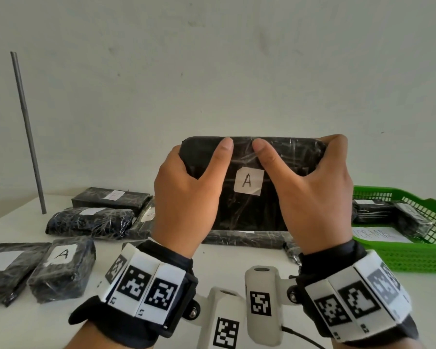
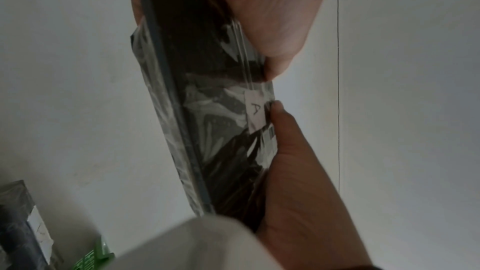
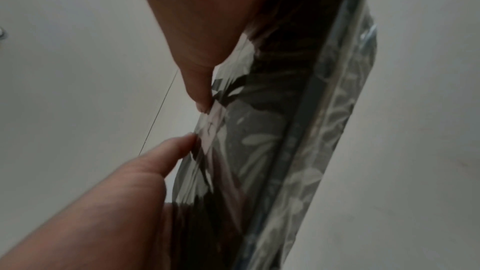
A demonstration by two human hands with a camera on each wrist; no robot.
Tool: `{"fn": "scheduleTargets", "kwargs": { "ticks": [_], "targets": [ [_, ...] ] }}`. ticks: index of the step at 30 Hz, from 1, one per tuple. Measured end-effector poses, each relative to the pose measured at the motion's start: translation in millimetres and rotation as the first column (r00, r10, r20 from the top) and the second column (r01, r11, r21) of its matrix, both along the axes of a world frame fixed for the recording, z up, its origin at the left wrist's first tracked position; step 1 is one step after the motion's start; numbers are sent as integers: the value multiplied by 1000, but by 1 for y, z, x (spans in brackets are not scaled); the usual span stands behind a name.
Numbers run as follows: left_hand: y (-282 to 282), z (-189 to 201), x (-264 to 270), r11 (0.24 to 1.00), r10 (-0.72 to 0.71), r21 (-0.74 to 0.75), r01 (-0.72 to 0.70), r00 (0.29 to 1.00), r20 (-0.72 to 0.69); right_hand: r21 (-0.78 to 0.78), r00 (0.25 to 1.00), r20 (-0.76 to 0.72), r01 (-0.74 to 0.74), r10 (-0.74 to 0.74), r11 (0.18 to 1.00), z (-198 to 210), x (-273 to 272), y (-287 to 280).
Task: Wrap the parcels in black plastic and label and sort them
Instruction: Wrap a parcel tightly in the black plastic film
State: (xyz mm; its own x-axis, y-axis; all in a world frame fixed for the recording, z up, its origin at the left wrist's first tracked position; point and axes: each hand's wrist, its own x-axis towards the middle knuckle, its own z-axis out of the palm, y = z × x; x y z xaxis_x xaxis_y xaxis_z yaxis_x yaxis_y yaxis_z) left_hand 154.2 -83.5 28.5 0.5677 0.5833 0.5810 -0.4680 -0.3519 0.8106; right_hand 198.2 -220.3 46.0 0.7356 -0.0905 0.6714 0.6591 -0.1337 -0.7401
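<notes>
Both hands hold a flat parcel wrapped in black plastic [image 1: 252, 205] upright at the centre of the frame, raised above the white surface [image 1: 212, 258]. The left hand [image 1: 184, 197] grips its left end and the right hand [image 1: 312, 195] its right end, fingers curled behind and both thumbs pressed on the front near the top edge, just above the white label marked A [image 1: 248, 181]. The parcel looks wrapped and labelled, so the step in hand is probably checking the letter and sorting it. To do that well, keep the thumbs off the label so it stays readable and is not peeled, and hold by the ends, since the plastic looks slick and wrinkled. Then match the letter: another parcel marked A [image 1: 61, 268] lies at lower left, while the green basket [image 1: 413, 250] at the right edge already holds wrapped parcels whose letters cannot be read here.
</notes>
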Motion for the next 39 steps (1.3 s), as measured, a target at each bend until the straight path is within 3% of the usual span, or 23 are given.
{"fn": "scheduleTargets", "kwargs": {
  "ticks": [11, 19, 25, 33, 37, 39],
  "targets": [
    [4, 2, -1, 997, -47, 61, 50, 997, -64, -82, 999, -25, -24, 22, 996, 2, 8, -10],
    [10, 6, -6, 989, -141, -55, 134, 979, -149, -104, 986, -113, -134, 122, 985, 8, 13, -21],
    [12, 9, -10, 995, -91, 19, 95, 984, -150, -111, 983, -84, -169, 161, 979, 13, 10, -24],
    [24, 13, -13, 984, -116, -148, 99, 987, -109, -72, 986, 3, -166, 167, 983, 13, 4, -19],
    [24, 14, -11, 997, -77, 18, 80, 988, -131, -88, 987, -24, -160, 158, 983, 10, 5, -15],
    [18, 18, -14, 996, -84, 30, 89, 987, -140, -94, 984, -71, -167, 161, 981, 10, 5, -15]
  ]
}}
